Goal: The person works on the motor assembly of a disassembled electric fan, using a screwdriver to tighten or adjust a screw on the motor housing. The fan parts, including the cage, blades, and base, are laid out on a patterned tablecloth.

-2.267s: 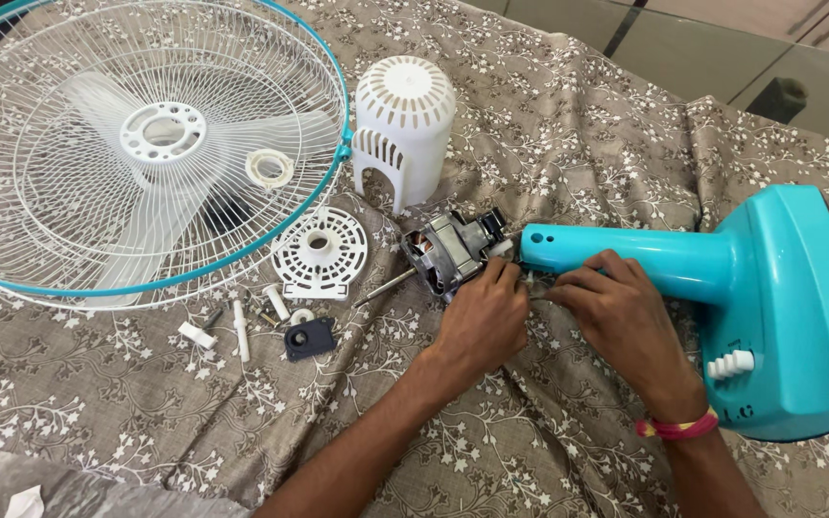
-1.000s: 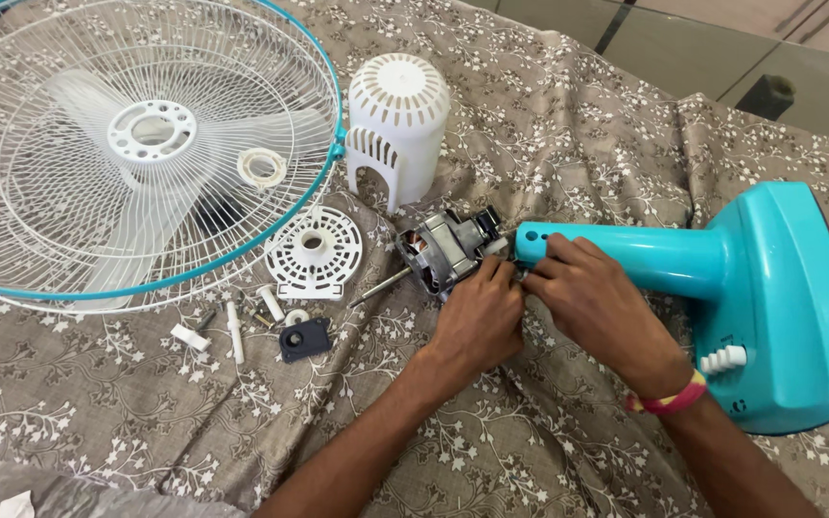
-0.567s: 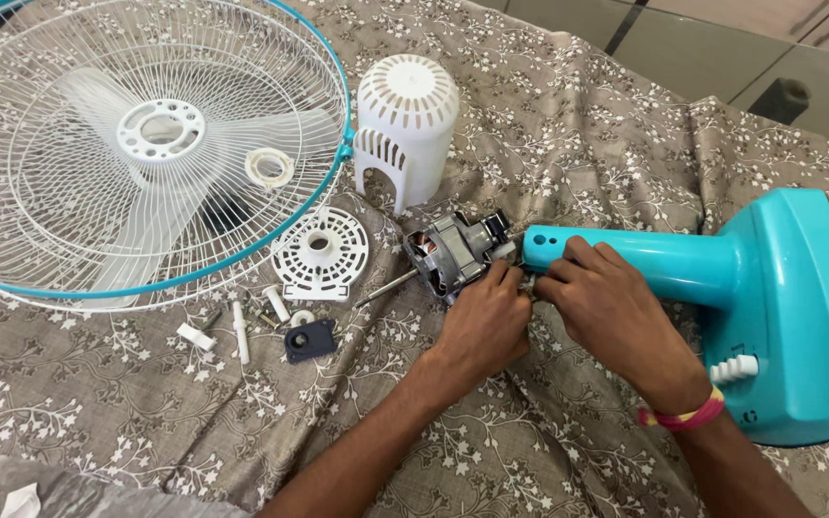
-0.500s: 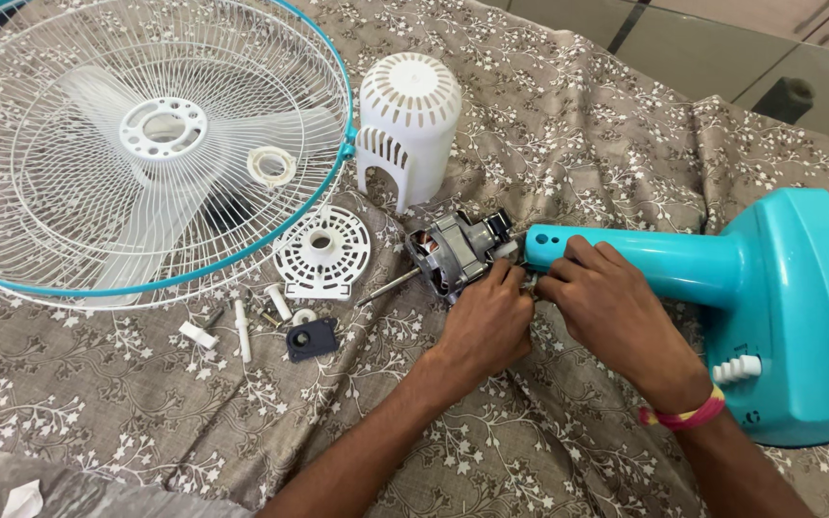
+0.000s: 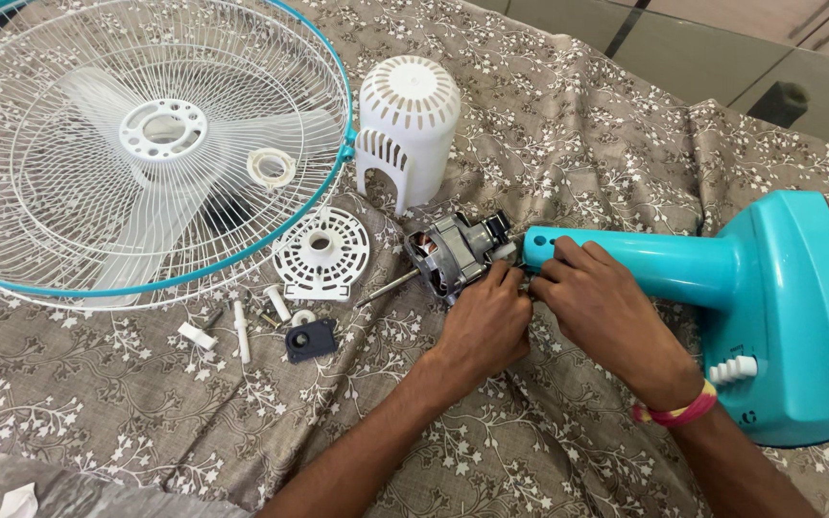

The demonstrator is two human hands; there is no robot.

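Where teal stand (image 5: 645, 264) meets motor (image 5: 448, 251) — both hands (image 5: 530, 307) grip.

left hand (image 5: 486, 321) gripping fan motor (image 5: 453, 251) at stand neck | right hand (image 5: 592, 307) pinching joint by teal fan stand (image 5: 722, 288) | white motor cover (image 5: 407, 120) sitting at 11 o'clock | fan cage (image 5: 146, 144) lying at 10 o'clock
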